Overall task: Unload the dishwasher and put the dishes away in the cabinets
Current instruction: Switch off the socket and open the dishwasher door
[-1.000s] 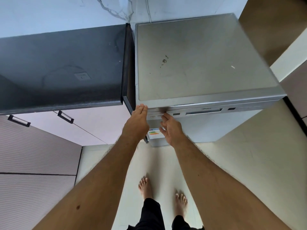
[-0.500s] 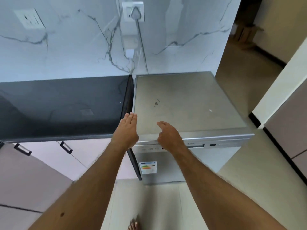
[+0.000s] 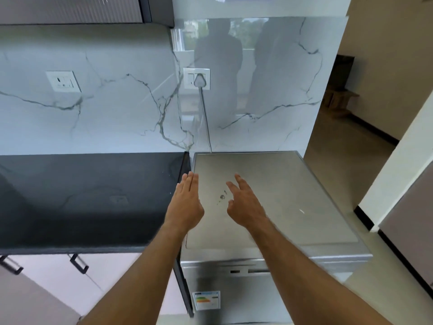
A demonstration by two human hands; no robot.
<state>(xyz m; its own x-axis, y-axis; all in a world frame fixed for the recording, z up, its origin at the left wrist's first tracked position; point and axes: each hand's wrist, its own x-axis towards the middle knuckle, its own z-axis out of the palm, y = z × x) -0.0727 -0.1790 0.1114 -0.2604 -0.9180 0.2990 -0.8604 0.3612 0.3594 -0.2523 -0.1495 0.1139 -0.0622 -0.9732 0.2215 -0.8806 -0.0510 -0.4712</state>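
- The marble wall [image 3: 112, 118] fills the 12 o'clock half of the view: glossy pale stone with thin grey veins and dim reflections.
- The countertop [image 3: 82, 198] spreads toward 9 o'clock, a flat slab of polished black stone with a squared front edge.
- The dishwasher [image 3: 293, 207] stands at 3 o'clock of the countertop, just beside its end: a boxy brushed-silver unit with a flat, scuffed metal top and its door closed, so what it holds is hidden. A coloured energy label [image 3: 206, 300] sits on the door toward 6 o'clock.
- The lower cabinets [image 3: 117, 270] under the countertop have smooth pale fronts and thin black bar handles.
- The left hand [image 3: 187, 202] is released, fingers straight and together, over the dishwasher's top at its 9 o'clock edge, grasping nothing; whether it touches the metal cannot be told.
- The right hand [image 3: 243, 205] is also released, fingers loosely spread, over the middle of the top, near a dark smudge.
- A white socket [image 3: 196, 78] with a plug sits on the wall at 12 o'clock of the dishwasher, its grey cord running down behind the unit.
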